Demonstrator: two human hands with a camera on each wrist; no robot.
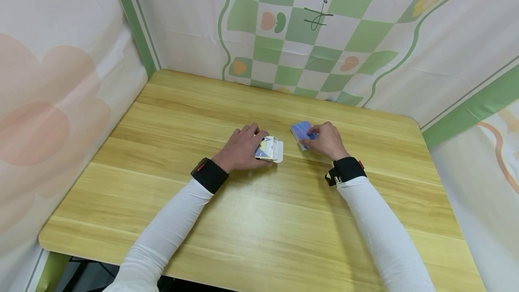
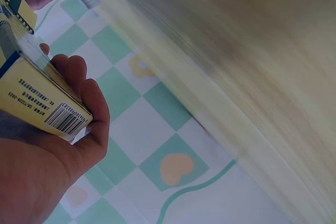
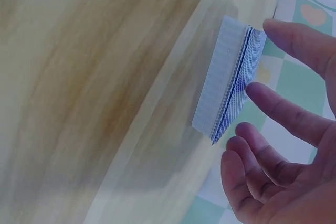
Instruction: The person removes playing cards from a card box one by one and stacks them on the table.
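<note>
My left hand [image 1: 242, 148] grips a small playing-card box [image 1: 265, 147], its end flap [image 1: 278, 150] folded out toward the right. The left wrist view shows the yellowish end of the box with a barcode [image 2: 65, 118], between thumb and curled fingers. To the right, a squared deck of cards [image 1: 301, 130] lies on the table, blue patterned backs up. My right hand [image 1: 327, 139] is over its near right part. In the right wrist view, one fingertip [image 3: 256, 91] touches the top of the deck [image 3: 221, 80]; another is at its corner, and the remaining fingers bend loosely beside it.
A light wood table [image 1: 259, 229] lies under both hands. Behind it hangs a green-and-white checked cloth [image 1: 300, 64] along the far edge. A pale printed cloth [image 1: 48, 116] borders the left side.
</note>
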